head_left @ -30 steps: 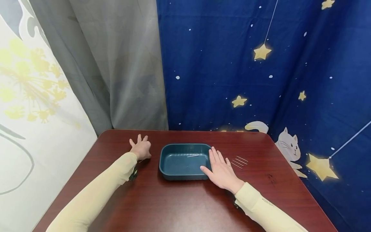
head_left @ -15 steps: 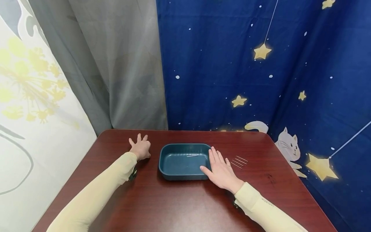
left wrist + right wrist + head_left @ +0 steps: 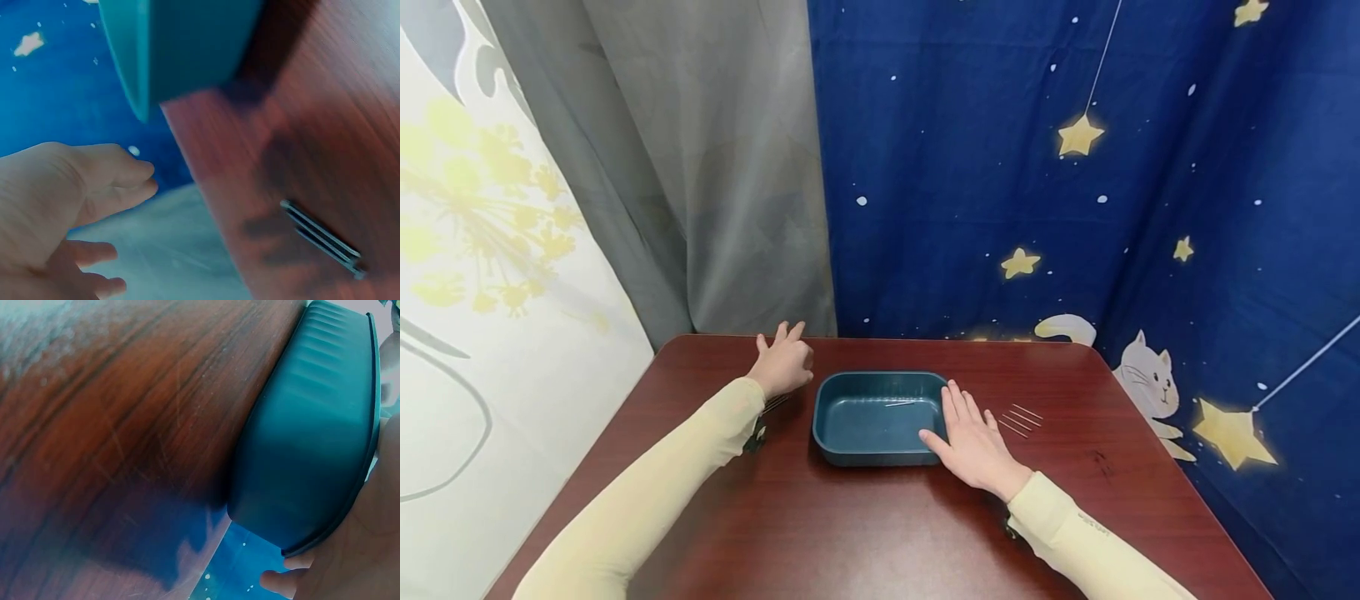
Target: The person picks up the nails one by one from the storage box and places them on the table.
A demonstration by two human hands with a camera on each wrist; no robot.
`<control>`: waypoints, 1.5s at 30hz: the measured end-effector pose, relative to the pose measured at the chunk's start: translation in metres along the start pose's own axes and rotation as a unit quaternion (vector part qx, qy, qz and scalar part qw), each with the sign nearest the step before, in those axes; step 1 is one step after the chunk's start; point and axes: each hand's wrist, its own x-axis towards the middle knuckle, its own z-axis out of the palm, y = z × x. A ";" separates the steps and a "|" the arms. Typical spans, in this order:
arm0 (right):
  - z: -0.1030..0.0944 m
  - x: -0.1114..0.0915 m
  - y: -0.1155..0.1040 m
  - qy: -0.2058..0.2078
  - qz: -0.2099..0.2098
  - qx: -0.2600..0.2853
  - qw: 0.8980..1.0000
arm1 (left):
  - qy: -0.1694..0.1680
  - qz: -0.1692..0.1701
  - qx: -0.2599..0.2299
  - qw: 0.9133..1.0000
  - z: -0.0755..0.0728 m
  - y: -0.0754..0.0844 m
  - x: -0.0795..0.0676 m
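My left hand (image 3: 782, 368) is raised over the table left of the blue-green tray (image 3: 880, 459). In the left wrist view its thumb and index fingertips (image 3: 139, 167) come together, with the other fingers spread; whether anything thin sits between the tips cannot be seen. Below that hand, slim metal nails (image 3: 325, 240) lie side by side on the wood. My right hand (image 3: 976, 446) rests with straight fingers against the tray's right end, the thumb over its rim. Inside the tray lies at least one nail (image 3: 898, 404). Several more nails (image 3: 1021, 421) lie in a row to the right.
The dark red wooden table (image 3: 865, 533) has rounded far corners. Behind its far edge hang a grey curtain (image 3: 752, 208) and a blue starry curtain (image 3: 955, 167). A white patterned cloth (image 3: 512, 350) hangs at the left.
My left hand has lifted and shifted right and away, toward the tray, uncovering nails on the table beneath. My right hand and the tray stay where they were.
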 end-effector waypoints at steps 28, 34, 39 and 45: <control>0.002 -0.002 -0.001 0.013 0.004 0.009 1.000 | -0.137 0.275 0.140 0.941 0.041 0.145 0.057; 0.001 -0.002 -0.002 0.009 0.001 0.013 1.000 | -0.120 0.339 0.266 0.894 0.057 0.152 0.065; 0.002 -0.001 -0.001 0.010 0.002 0.013 1.000 | -0.091 0.379 0.300 0.871 0.070 0.149 0.071; 0.004 0.000 0.000 0.016 0.002 0.009 1.000 | -0.046 0.430 0.365 0.824 0.079 0.146 0.074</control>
